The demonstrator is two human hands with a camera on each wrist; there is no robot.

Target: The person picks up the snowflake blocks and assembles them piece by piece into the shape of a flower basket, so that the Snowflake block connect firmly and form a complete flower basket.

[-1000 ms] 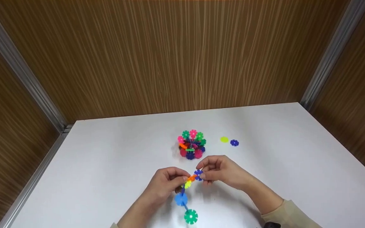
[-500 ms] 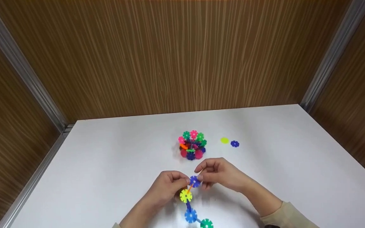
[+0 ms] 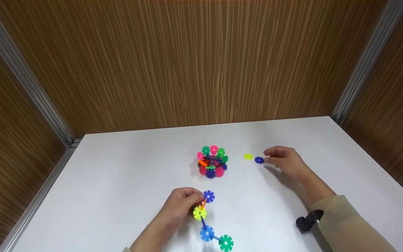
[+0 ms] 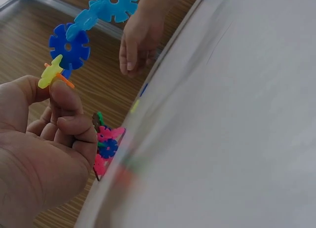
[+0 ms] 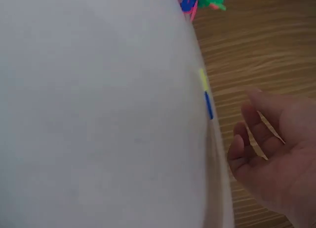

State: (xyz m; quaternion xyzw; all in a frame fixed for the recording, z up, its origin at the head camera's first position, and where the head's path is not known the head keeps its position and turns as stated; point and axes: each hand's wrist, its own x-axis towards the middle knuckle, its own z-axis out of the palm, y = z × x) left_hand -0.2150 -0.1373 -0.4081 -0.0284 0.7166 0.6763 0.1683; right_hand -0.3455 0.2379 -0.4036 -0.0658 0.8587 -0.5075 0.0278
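Note:
My left hand (image 3: 178, 208) pinches a chain of interlocking plastic snowflake discs near its upper end, above the front of the table. Purple-blue (image 3: 209, 196), orange, yellow (image 3: 200, 212), dark blue, light blue (image 3: 207, 233) and green (image 3: 226, 243) discs run along it. In the left wrist view, thumb and finger meet by the yellow piece (image 4: 51, 71) and an orange one. My right hand (image 3: 289, 162), its fingers loosely bent, hovers just right of a loose dark blue disc (image 3: 259, 160); the right wrist view shows nothing in its grasp. Beside that disc lies a yellow one (image 3: 248, 156).
A round multicoloured cluster of joined snowflake discs (image 3: 211, 161) stands mid-table, left of the loose discs. Wood-patterned panels (image 3: 201, 63) enclose the white table (image 3: 124, 168) at the back and sides. A black device (image 3: 310, 220) sits at my right wrist.
My right hand has let go of the chain's upper end and moved right and away to the loose discs. The chain's lower end has swung to the right under my left hand.

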